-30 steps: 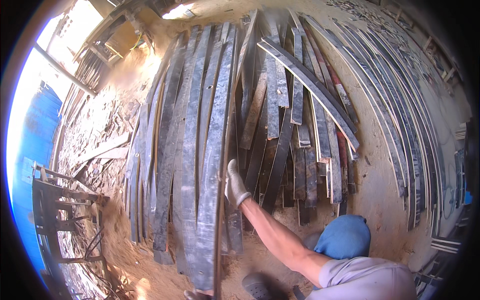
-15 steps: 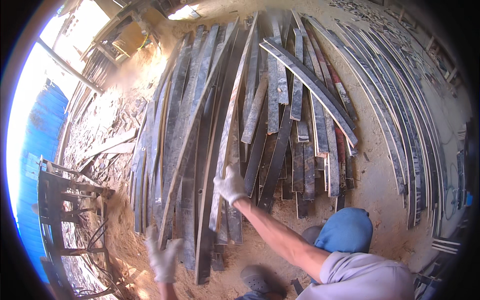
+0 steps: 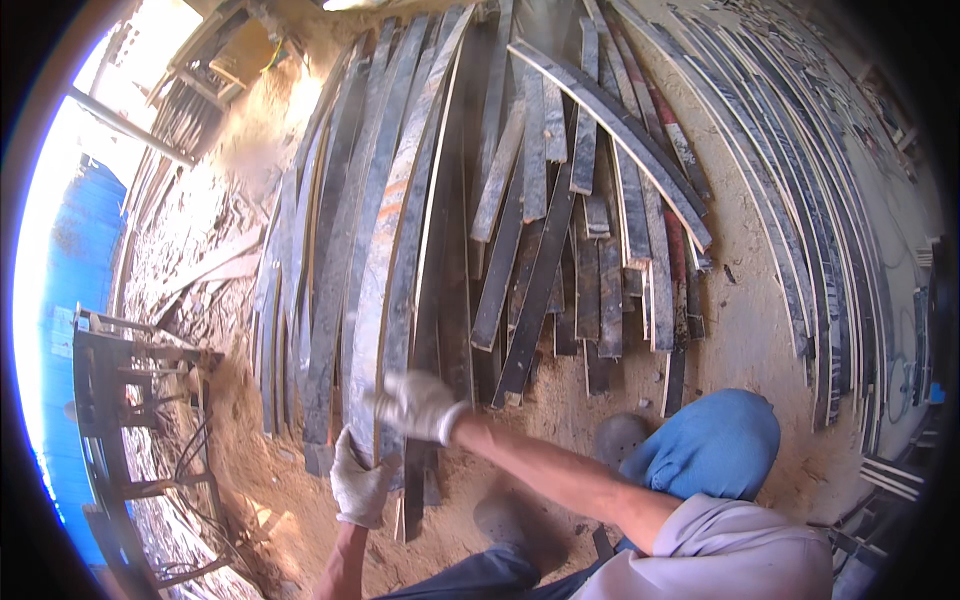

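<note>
Pinching the near end of a long grey plank (image 3: 385, 250) between thumb and fingers, the gloved left hand (image 3: 362, 485) sat low in the view, the nearer of the two to that end. From it the plank's long axis ran away up the view, leaning slightly right, beside other dark strips (image 3: 335, 250). Just right and a little farther out, the gloved right hand (image 3: 415, 405) reached to the plank's right edge, its fingers too blurred to tell spread from closed. Farther right lay shorter strips (image 3: 541, 290).

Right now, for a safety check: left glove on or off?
On: a pale glove covers the left hand, above a bare forearm.
</note>
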Tool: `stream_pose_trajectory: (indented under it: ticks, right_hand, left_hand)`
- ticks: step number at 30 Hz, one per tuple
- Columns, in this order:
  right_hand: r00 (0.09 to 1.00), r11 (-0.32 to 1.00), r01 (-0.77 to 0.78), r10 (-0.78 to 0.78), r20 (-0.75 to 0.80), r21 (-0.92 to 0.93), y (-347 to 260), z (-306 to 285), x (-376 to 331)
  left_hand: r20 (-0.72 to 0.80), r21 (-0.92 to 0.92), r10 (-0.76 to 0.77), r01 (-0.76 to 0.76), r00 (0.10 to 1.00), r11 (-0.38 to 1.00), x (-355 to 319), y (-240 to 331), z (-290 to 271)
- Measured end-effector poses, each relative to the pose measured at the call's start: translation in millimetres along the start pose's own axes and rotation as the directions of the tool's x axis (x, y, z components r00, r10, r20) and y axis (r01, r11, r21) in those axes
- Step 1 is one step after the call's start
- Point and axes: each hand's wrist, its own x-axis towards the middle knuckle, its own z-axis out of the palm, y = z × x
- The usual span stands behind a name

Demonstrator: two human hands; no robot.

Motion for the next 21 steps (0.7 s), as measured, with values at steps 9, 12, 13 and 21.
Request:
stream_pose_trajectory:
  ticks: [9,12,13,21]
  right_hand:
    - [0.819,0.887,-0.398,0.229,-0.527,-0.234,99.1,-25.6,64.3]
    - [0.786,0.854,-0.481,0.322,-0.527,-0.196,103.5,-31.9,76.4]
    - [0.773,0.842,-0.511,0.361,-0.521,-0.174,105.5,-38.0,83.0]
    - [0.821,0.918,-0.393,0.375,-0.431,0.052,125.7,-67.7,108.0]
  left_hand:
    - [0.109,-0.258,-0.165,0.188,0.980,0.948,-17.5,16.6,-19.2]
    - [0.138,-0.270,-0.164,0.197,0.977,0.942,-33.3,9.6,-26.8]
    - [0.117,-0.273,-0.158,0.185,0.981,0.944,-38.5,7.0,-24.8]
    - [-0.077,-0.219,-0.122,0.103,0.990,0.970,-62.5,-41.6,31.8]
